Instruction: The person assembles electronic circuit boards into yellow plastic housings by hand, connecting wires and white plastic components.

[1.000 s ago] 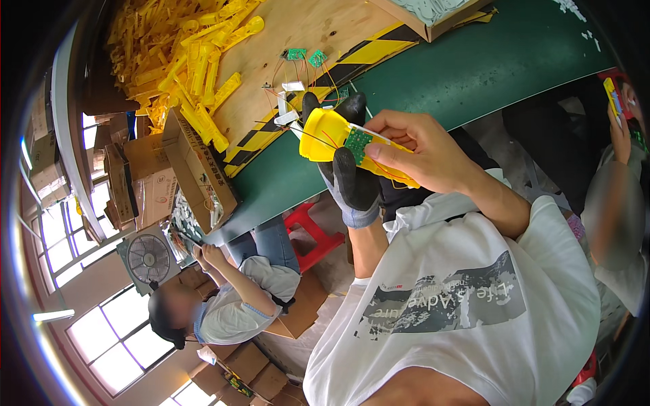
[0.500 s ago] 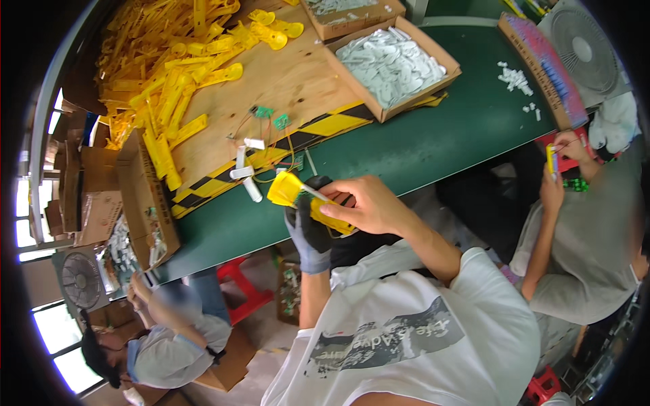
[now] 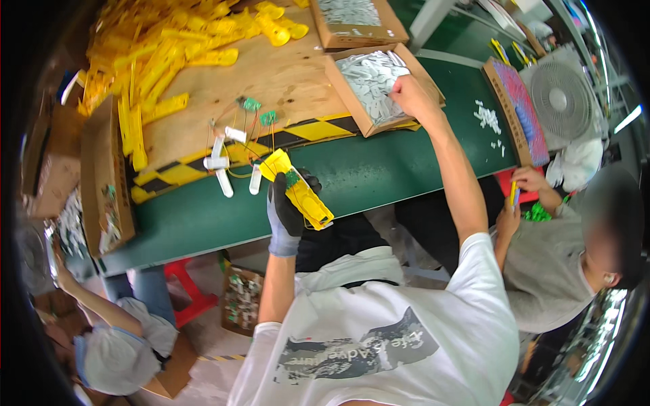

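At desk [image 3: 203, 223] front edge, left hand [image 3: 288, 210] (gloved) clamped on yellow housing [image 3: 301, 189] w/ green board. Right hand [image 3: 409, 95], fingers curled, digs in box of white parts [image 3: 372, 78] at 1 o'clock. Looks like part-fetch step; next: pinch one, seat it in housing.

The worktop [image 3: 203, 220] had a green surface along its near edge, and a bare wooden board [image 3: 284, 74] with a yellow-and-black striped border lay on it farther back. A heap of yellow plastic parts [image 3: 162, 51] covered the board's left and far side. Two small green circuit boards [image 3: 252, 104] with thin wires and several white tube-shaped pieces [image 3: 222, 177] lay near the striped border. Two open cardboard boxes [image 3: 338, 71] of small white parts sat on the right of the board, and loose white bits [image 3: 487, 116] lay scattered on the green.
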A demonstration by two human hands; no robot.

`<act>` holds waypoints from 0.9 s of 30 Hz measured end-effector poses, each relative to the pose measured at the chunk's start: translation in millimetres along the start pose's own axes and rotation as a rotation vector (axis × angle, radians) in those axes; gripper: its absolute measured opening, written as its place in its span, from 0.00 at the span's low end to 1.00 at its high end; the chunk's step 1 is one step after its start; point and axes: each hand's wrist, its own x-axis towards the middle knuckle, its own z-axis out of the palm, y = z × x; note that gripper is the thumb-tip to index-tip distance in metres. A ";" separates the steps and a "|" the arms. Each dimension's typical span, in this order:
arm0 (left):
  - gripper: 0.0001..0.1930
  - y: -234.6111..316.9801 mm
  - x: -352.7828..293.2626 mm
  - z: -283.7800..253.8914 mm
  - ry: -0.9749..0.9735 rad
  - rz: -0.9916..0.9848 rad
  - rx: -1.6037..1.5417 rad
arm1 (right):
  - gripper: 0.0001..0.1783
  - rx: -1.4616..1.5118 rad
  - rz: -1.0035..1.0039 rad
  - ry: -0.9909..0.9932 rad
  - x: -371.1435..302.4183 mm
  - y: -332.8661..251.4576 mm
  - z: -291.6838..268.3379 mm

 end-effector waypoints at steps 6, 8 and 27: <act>0.21 8.7 -3.8 20.8 0.103 0.056 0.076 | 0.16 0.013 0.212 0.159 -18.4 -11.2 -7.0; 0.21 13.8 -5.2 29.0 0.109 0.056 0.131 | 0.16 -0.019 0.204 0.162 -13.0 -3.9 -6.2; 0.21 7.2 -7.4 16.3 0.066 0.054 0.046 | 0.08 0.190 0.001 0.480 -18.3 -10.5 7.6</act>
